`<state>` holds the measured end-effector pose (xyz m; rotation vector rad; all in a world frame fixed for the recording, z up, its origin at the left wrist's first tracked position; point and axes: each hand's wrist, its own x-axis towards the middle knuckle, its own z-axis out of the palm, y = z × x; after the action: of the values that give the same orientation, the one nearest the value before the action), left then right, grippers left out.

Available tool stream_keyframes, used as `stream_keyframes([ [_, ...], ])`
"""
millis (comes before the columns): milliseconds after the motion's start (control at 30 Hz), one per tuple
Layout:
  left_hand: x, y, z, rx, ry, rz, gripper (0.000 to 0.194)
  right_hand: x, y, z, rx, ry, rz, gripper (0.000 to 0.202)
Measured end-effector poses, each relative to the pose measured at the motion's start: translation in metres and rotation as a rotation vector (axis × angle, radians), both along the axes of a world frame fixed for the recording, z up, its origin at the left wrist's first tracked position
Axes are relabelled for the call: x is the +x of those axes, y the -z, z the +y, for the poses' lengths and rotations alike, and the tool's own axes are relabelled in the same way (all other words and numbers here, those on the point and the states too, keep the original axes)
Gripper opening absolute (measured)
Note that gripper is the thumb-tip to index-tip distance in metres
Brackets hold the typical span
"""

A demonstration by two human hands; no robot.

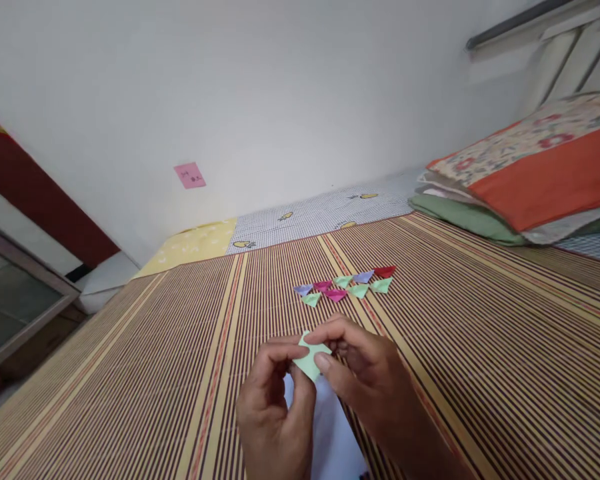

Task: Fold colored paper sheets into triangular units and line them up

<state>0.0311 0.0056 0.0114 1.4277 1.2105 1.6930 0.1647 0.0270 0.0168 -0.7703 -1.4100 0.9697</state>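
Observation:
A small light green piece of folded paper (309,366) is held up between both hands, near the bottom middle of the view. My left hand (275,400) pinches its left edge between thumb and fingers. From the right, my right hand (365,367) grips the same paper, thumb on its front face and index finger along its top. Below the hands lies a white sheet (333,433), partly covered by them. Farther off, two rows of folded paper pieces rest on the mat, among them a red piece (385,272), a magenta piece (335,295) and a green piece (311,300).
A striped bamboo mat (145,353) covers the surface. Folded bedding (545,180) is stacked at the right. Patterned cloth (300,220) runs along the white wall, which bears a pink note (190,175). A framed glass panel (15,300) stands at the left.

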Motion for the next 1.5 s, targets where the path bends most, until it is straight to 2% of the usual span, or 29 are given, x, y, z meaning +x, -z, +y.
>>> stream_keyframes([
  [100, 0.005, -0.005, -0.002, -0.008, -0.011, 0.033, 0.010, -0.002, 0.001, 0.000, -0.022, 0.025, 0.004, 0.015],
  [167, 0.008, -0.008, -0.003, -0.064, -0.063, -0.039, 0.008, -0.002, 0.001, 0.000, -0.028, 0.056, 0.009, 0.015],
  [233, 0.008, -0.010, -0.002, -0.148, -0.075, -0.142, 0.017, -0.003, 0.001, -0.001, -0.017, 0.086, 0.011, 0.017],
  [300, 0.006, -0.010, 0.000, -0.224, -0.019, -0.197, 0.023, -0.003, 0.001, -0.001, -0.021, 0.088, 0.011, 0.018],
  [467, -0.001, -0.008, 0.003, -0.284, 0.122, -0.154, 0.018, -0.005, 0.000, -0.001, -0.086, 0.053, -0.011, 0.009],
  [633, 0.000, -0.008, 0.003, -0.278, 0.120, -0.175, 0.019, -0.006, -0.002, -0.002, -0.001, 0.127, -0.049, 0.013],
  [767, 0.001, -0.004, 0.004, -0.330, 0.176, -0.174, 0.021, -0.004, -0.003, -0.001, -0.033, 0.149, 0.026, 0.012],
  [933, 0.005, -0.004, 0.002, -0.325, 0.174, -0.098, 0.029, -0.002, -0.001, 0.001, -0.095, 0.020, 0.076, 0.014],
  [1067, 0.003, -0.009, 0.001, -0.323, 0.224, 0.024, 0.030, 0.003, -0.001, 0.003, -0.054, 0.014, 0.021, 0.023],
  [1167, -0.002, -0.011, 0.001, -0.293, 0.202, 0.083, 0.032, 0.007, -0.001, 0.004, -0.046, -0.001, -0.037, 0.024],
  [1333, -0.006, -0.006, 0.003, -0.322, 0.185, -0.021, 0.033, 0.004, 0.001, 0.004, -0.100, -0.054, -0.037, 0.023],
  [1500, -0.008, 0.005, 0.010, -0.369, 0.205, -0.165, 0.035, 0.000, 0.006, 0.006, -0.235, -0.121, 0.047, 0.022],
])
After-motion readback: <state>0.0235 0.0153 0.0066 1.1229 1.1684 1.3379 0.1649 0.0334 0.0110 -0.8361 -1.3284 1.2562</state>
